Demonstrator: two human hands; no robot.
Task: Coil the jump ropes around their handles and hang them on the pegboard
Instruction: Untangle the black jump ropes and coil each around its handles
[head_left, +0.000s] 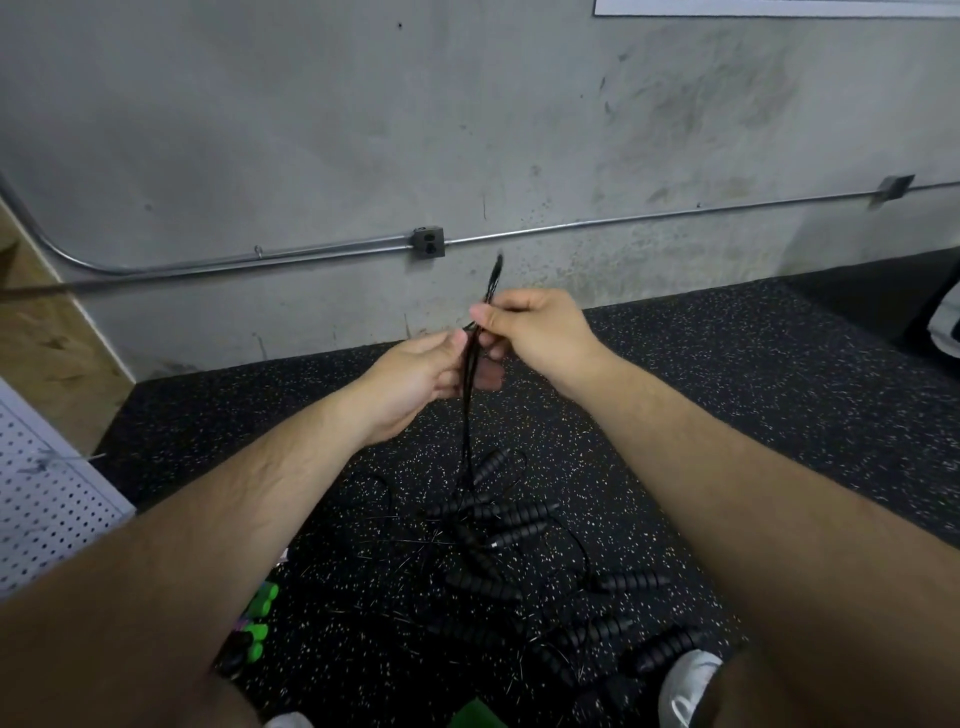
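Centre frame: left hand (415, 384) and right hand (535, 332) each pinch a thin black jump rope cord (470, 415) between fingers (480, 315); it hangs limp to ribbed handles (511, 514) piled on the floor (727, 389) below; light, floppy, probably best gripped at a handle.

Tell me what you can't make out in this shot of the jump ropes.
Head view:
- pegboard: cut off by the left edge.
- black rope end above the right hand: motion-blurred.
- green handles: partly behind the left forearm.
- black handles pile: cords too thin to trace to handles.
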